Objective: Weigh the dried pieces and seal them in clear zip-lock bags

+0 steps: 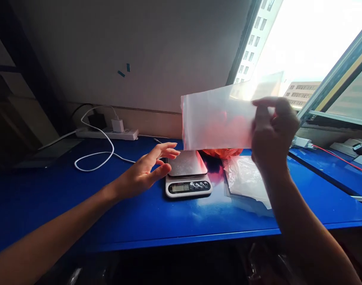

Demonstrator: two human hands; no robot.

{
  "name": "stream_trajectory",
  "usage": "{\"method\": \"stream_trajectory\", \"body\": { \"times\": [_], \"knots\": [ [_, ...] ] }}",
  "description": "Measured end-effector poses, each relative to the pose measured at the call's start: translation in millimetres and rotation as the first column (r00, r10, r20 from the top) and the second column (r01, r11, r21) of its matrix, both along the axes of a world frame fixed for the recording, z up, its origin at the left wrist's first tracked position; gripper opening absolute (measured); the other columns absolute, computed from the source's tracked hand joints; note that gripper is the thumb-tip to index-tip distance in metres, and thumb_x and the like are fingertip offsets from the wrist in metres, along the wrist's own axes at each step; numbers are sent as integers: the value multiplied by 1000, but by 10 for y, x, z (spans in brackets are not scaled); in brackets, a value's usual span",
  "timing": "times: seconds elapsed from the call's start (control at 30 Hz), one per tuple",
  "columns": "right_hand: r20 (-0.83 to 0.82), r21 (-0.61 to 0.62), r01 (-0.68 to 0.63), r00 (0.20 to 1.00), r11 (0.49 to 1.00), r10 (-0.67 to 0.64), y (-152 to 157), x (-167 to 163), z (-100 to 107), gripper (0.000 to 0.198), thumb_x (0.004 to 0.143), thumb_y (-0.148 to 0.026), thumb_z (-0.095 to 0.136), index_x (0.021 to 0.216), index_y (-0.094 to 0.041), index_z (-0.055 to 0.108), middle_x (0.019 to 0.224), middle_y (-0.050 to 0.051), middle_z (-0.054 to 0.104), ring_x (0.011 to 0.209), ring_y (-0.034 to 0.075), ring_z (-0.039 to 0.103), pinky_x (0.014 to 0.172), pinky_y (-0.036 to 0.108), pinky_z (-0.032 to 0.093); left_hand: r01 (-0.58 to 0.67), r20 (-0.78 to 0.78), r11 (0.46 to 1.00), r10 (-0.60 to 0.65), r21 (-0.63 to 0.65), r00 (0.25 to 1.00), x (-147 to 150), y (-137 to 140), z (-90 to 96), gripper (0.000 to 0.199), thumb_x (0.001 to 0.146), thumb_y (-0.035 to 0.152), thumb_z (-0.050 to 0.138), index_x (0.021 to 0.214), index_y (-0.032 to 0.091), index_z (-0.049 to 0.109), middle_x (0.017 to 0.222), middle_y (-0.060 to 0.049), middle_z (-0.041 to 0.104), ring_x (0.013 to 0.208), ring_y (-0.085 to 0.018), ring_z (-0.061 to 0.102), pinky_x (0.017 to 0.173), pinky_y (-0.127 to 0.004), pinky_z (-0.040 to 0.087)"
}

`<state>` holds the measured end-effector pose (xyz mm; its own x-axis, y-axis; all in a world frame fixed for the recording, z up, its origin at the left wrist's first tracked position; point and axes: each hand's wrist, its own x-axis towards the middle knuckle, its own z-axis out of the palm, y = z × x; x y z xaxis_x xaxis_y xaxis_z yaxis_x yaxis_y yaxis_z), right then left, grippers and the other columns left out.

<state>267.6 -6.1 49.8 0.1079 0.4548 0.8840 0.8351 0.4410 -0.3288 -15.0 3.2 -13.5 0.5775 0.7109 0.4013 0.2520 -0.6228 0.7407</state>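
My right hand [274,128] is raised and pinches one end of a clear plastic bag [215,118], which stretches out flat to the left above the table. A reddish thing behind it shows through the film. Fingers apart and holding nothing, my left hand [149,166] hovers at the left edge of a digital kitchen scale [188,174]. The scale has a metal plate, and its display looks to read zero. Right of it lies a stack of clear plastic bags [248,180]. Behind the scale, an orange-red plastic bag [224,152] is partly hidden by the raised bag.
A white power strip [109,133] with plugged-in chargers stands along the wall at the back left. Its white cable [93,168] loops over the blue table [145,221]. Wires and devices lie at the right, below a bright window [311,43].
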Motion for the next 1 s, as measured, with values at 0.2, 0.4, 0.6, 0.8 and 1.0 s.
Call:
{"method": "stream_trajectory", "body": {
  "times": [0.2,0.4,0.6,0.8,1.0],
  "knots": [
    [-455,-193,-604,753,773,475,90,-626,-547,13,88,-39,51,95,-28,55,59,-3,51,51,14,51,48,29,40,-178,287,936,268,-304,919,-26,146,26,40,77,52,66,99,19,59,74,-3,65,73,-18,63,71,-30,51],
    [-667,-224,-733,595,642,448,-97,-588,-627,20,88,-47,49,87,-30,59,57,-2,54,53,17,50,52,32,41,-199,523,873,434,-446,734,-189,329,19,39,72,47,73,89,19,52,53,8,47,44,-5,37,45,-17,32],
    [-779,-84,-809,418,582,468,-74,-504,-701,40,89,-54,40,67,-25,56,61,3,52,59,20,49,55,35,40,-132,347,864,330,-486,878,-324,281,95,32,82,47,61,83,17,52,54,8,37,46,-5,28,45,-18,23],
    [-680,-341,-812,561,473,472,59,-358,-693,30,82,-49,54,60,-28,53,58,2,48,55,22,44,51,36,36,-25,142,873,107,-487,984,-248,82,222,27,78,39,61,70,15,54,59,5,40,52,-7,31,48,-20,22],
    [-424,-432,-677,735,596,529,101,-498,-469,20,83,-43,59,74,-25,58,65,1,55,59,16,51,55,32,42,-21,195,900,117,-436,974,-136,73,164,18,72,33,61,68,16,59,56,4,45,49,-7,34,47,-21,25]
  ]
}}
